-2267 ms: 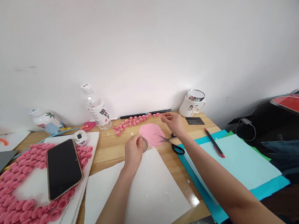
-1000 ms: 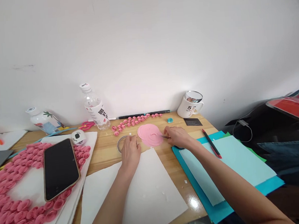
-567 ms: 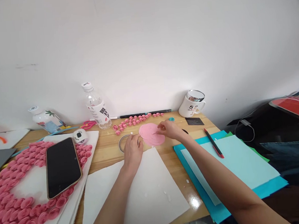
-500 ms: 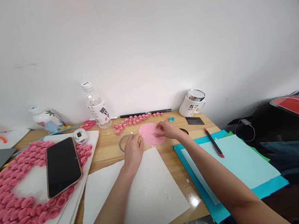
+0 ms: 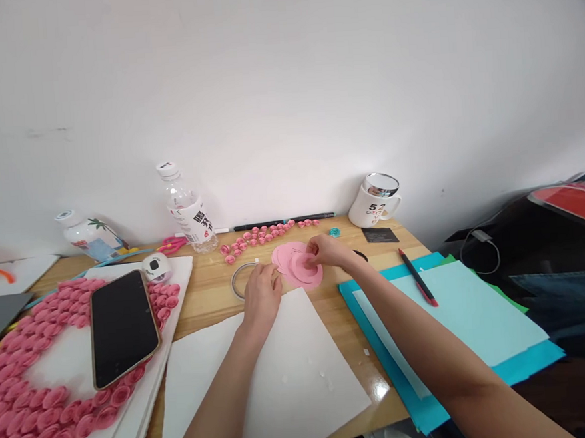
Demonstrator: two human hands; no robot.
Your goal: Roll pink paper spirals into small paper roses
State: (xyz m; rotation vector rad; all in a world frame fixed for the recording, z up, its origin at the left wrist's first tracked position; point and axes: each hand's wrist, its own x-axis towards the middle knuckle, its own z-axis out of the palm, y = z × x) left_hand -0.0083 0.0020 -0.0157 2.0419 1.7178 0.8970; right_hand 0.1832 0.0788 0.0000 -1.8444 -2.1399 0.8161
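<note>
A loose pile of pink paper circles point(image 5: 285, 261) lies on the wooden table in front of me. My right hand point(image 5: 323, 252) pinches one paper circle point(image 5: 303, 269) at its right edge, slightly raised over the pile. At the pile's left side is my left hand point(image 5: 262, 289), fingers curled and close together; whether anything sits between them is hidden. Just behind that hand a grey ring point(image 5: 235, 283), like a roll of tape, is partly covered. Under my left wrist spreads a white sheet point(image 5: 303, 372) with small scraps on it.
Small pink paper rolls point(image 5: 258, 236) line the back, near a bottle point(image 5: 192, 212) and a mug point(image 5: 374, 206). On the left, a phone point(image 5: 124, 327) rests on a board of pink paper flowers point(image 5: 46, 416). Blue paper sheets point(image 5: 479, 313) with a pen point(image 5: 418, 278) lie right.
My right hand has lifted one pink paper circle a little off the pile, so its outline now stands out. My left hand has hardly moved.
</note>
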